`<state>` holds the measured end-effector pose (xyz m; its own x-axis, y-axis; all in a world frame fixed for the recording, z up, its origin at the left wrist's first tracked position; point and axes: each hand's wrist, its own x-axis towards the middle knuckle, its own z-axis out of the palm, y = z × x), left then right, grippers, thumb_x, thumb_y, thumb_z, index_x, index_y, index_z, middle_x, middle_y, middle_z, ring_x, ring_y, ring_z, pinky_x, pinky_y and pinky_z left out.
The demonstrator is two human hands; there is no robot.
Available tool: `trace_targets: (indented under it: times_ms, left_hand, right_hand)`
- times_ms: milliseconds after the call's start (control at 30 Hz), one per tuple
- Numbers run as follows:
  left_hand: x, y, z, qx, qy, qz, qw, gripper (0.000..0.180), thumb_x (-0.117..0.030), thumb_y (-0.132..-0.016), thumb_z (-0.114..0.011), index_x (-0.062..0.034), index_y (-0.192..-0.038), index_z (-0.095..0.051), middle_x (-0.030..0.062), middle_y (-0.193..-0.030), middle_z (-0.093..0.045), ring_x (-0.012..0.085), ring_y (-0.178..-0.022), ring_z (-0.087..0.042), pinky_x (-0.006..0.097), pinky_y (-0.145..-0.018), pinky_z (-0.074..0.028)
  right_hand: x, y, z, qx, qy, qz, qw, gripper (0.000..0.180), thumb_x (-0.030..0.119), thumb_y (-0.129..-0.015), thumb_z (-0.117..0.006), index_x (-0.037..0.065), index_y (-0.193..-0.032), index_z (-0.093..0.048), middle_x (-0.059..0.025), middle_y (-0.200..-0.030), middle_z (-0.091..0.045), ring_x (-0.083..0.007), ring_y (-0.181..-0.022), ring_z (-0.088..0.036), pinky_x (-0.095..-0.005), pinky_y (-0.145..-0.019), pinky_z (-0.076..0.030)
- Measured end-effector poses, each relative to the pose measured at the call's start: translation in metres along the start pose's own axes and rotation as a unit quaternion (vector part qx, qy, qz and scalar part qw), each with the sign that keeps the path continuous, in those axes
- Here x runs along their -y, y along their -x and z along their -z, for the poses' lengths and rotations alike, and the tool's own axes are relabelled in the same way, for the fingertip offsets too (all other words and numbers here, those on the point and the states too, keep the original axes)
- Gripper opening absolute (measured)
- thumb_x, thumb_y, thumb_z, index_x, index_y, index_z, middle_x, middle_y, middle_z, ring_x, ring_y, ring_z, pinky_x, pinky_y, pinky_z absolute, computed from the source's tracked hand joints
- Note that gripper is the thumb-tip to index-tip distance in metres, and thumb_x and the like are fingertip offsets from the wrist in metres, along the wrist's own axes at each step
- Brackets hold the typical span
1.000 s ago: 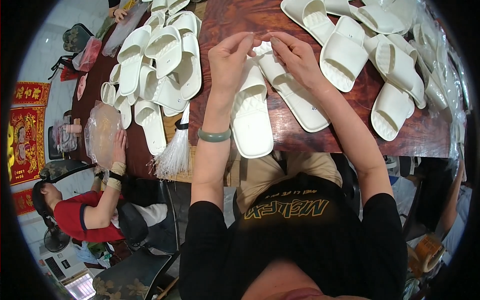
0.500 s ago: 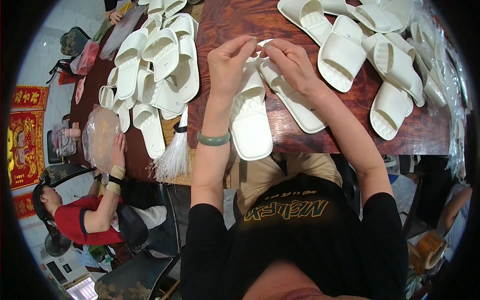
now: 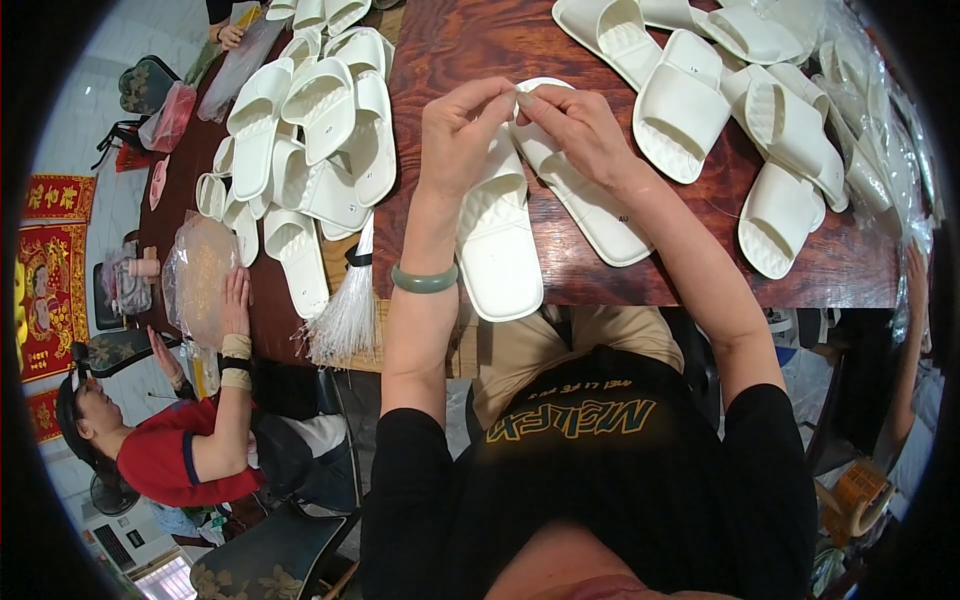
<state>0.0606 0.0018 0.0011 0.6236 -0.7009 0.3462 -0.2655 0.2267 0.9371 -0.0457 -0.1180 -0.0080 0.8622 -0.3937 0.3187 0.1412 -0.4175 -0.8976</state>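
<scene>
White foam slipper pair (image 3: 545, 190): two moulded slides with ribbed footbeds, lying toe-up side by side on the dark red wood-grain surface (image 3: 470, 40), directly beneath the fingers. Left hand (image 3: 462, 125) and right hand (image 3: 578, 125) meet above the toe ends, fingertips pinching together on something too small to tell, apparently joining the pair. Heaped loose white slippers (image 3: 320, 130) left of the fingers; more slippers (image 3: 740, 110) to their right.

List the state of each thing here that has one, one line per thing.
Left hand: pinching the slipper pair's top.
Right hand: pinching the same spot.
Slipper pair: flat on table, toes at hands.
Bracelet: on left wrist.
Slipper pile: heaped, loose.
</scene>
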Motion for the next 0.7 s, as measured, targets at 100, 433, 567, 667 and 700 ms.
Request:
trace_targets:
  times_ms: [100,433,567,667,700]
  left_hand:
    - [0.002,-0.001,0.001,0.024,-0.031,-0.046,0.998,0.014,-0.003,-0.081,-0.060,0.0035,-0.092,-0.065,0.0041,-0.077,-0.063,0.0081,-0.071,-0.056,0.021,-0.066,-0.044]
    - [0.009,-0.003,0.005,0.024,-0.099,-0.082,0.991,0.016,0.000,-0.083,-0.061,0.0033,-0.098,-0.066,0.0062,-0.091,-0.065,0.0102,-0.081,-0.060,0.020,-0.073,-0.048]
    - [0.008,-0.002,0.007,0.029,-0.089,-0.060,0.994,0.017,-0.001,-0.083,-0.062,0.0025,-0.099,-0.066,0.0065,-0.091,-0.066,0.0102,-0.081,-0.061,0.021,-0.072,-0.050]
    - [0.006,-0.002,0.000,0.019,-0.056,-0.044,0.997,0.015,-0.002,-0.082,-0.062,0.0019,-0.096,-0.066,0.0044,-0.084,-0.066,0.0085,-0.075,-0.058,0.021,-0.068,-0.047]
    - [0.005,-0.002,-0.002,0.012,-0.025,-0.028,0.999,0.014,-0.003,-0.081,-0.062,0.0014,-0.093,-0.067,0.0022,-0.078,-0.065,0.0069,-0.069,-0.056,0.021,-0.064,-0.044]
  right_hand:
    - [-0.001,-0.001,0.001,0.005,-0.053,-0.050,0.997,0.037,0.032,-0.090,-0.051,-0.002,-0.079,-0.062,-0.0085,-0.071,-0.060,-0.0133,-0.065,-0.056,-0.0289,-0.060,-0.043]
    - [-0.002,0.002,-0.001,-0.011,-0.259,-0.059,0.964,0.015,0.018,-0.089,-0.061,0.005,-0.094,-0.053,-0.0015,-0.070,-0.062,-0.0038,-0.063,-0.057,-0.0150,-0.051,-0.039]
    - [0.006,0.002,0.000,-0.019,-0.250,-0.075,0.965,0.014,0.015,-0.088,-0.061,0.003,-0.087,-0.053,-0.0041,-0.069,-0.063,-0.0056,-0.062,-0.058,-0.0172,-0.054,-0.043]
    - [-0.002,0.000,-0.002,-0.047,-0.251,-0.071,0.964,0.014,0.016,-0.087,-0.062,0.005,-0.087,-0.055,-0.0021,-0.068,-0.063,-0.0036,-0.061,-0.057,-0.0146,-0.050,-0.039]
    - [-0.005,-0.001,-0.002,-0.081,-0.261,-0.065,0.960,0.014,0.016,-0.087,-0.063,0.005,-0.086,-0.055,-0.0019,-0.068,-0.064,-0.0035,-0.060,-0.056,-0.0144,-0.049,-0.038]
